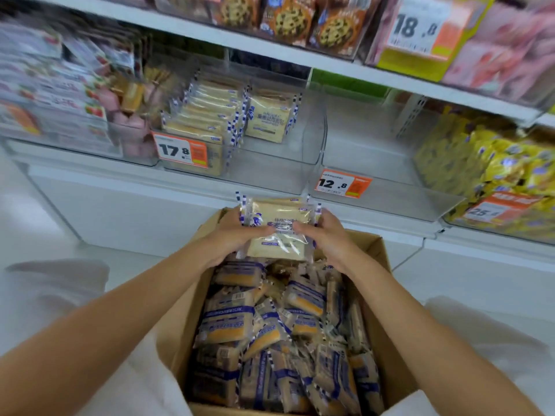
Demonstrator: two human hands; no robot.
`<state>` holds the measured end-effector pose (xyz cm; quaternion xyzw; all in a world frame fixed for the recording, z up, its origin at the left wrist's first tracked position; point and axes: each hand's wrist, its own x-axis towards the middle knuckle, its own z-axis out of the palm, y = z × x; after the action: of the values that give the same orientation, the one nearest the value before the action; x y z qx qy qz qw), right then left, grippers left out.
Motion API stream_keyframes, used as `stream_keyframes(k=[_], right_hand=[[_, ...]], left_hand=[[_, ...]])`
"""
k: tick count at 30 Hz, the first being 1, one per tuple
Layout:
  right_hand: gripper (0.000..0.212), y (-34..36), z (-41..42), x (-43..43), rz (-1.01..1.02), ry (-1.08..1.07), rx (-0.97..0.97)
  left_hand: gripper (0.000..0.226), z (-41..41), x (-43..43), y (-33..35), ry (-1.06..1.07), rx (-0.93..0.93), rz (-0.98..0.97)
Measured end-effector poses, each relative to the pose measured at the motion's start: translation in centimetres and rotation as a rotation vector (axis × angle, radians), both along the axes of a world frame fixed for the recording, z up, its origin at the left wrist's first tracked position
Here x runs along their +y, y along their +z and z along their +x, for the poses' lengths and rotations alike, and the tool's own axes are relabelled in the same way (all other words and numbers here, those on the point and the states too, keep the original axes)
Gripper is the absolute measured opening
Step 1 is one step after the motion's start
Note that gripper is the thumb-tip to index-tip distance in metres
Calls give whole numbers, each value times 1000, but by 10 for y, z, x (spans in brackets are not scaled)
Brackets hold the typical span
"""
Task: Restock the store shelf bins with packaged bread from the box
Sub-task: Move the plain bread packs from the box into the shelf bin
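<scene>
A small stack of packaged bread (277, 217) in clear wrappers with blue-and-white edges is held above the far end of the cardboard box (390, 349). My left hand (237, 232) grips its left side and my right hand (326, 235) grips its right side, thumbs on top. The box below is filled with several more bread packs (270, 331). On the shelf straight ahead, a clear bin (270, 172) holds rows of the same bread (267, 118) at its left and back. Its front right part is bare.
A second clear bin (375, 163) with a 12.8 price tag (342, 183) sits to the right. Yellow snack bags (486, 163) fill the far right bin, pink and strawberry packs (60, 94) the left. Cookie packs (300, 22) line the upper shelf. A white floor surrounds the box.
</scene>
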<state>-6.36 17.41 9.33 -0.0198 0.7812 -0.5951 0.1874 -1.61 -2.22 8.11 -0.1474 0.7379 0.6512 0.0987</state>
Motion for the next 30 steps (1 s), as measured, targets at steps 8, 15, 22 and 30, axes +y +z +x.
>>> stream_keyframes(k=[8, 15, 22, 30], right_hand=[[104, 87, -18, -45, 840, 394, 927], [66, 124, -88, -77, 932, 70, 1286], [72, 92, -175, -109, 1213, 58, 954], [84, 44, -244, -146, 1310, 120, 758]], left_hand=[[99, -16, -37, 83, -87, 354, -373], [73, -78, -74, 125, -132, 545, -465], [72, -154, -139, 99, -178, 347, -1194], [68, -170, -158, 69, -256, 337, -1327]])
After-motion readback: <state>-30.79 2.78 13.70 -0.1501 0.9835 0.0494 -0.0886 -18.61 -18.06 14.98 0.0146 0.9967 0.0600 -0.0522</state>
